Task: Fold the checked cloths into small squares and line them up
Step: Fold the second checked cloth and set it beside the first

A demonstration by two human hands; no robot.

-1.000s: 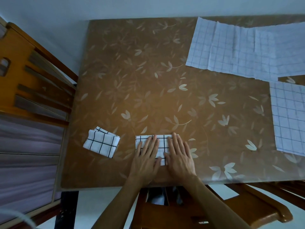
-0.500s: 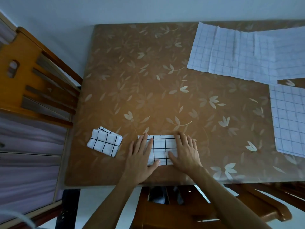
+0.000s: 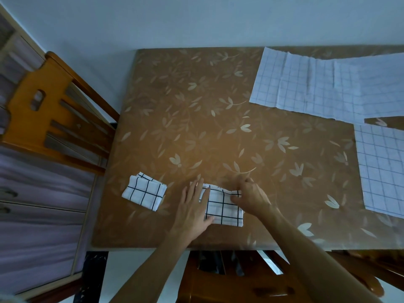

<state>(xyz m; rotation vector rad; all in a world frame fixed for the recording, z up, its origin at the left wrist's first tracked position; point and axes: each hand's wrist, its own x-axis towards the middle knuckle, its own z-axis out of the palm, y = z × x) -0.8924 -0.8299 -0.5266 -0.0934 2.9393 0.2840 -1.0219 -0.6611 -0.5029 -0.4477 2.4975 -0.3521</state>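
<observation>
One finished square (image 3: pixel 144 194) far left on the table (image 3: pixel 196 117). Beside it, left hand (image 3: pixel 192 212) flat, pinning the cloth (image 3: pixel 223 209); right hand (image 3: pixel 251 196), flat a second ago, now curled and pinching its right end up, likely for the last fold. Further right, flat cloths (image 3: pixel 306 84) waiting.

Leaf-patterned table (image 3: pixel 218 119), folded cloth (image 3: pixel 144 193) front left, part-folded cloth (image 3: pixel 223 208) beside it, 3 flat cloths (image 3: pixel 295 84) right

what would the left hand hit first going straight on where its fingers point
Likely nothing: past the left hand only bare table shows to its far edge; the unfolded cloth lies rightward.
</observation>
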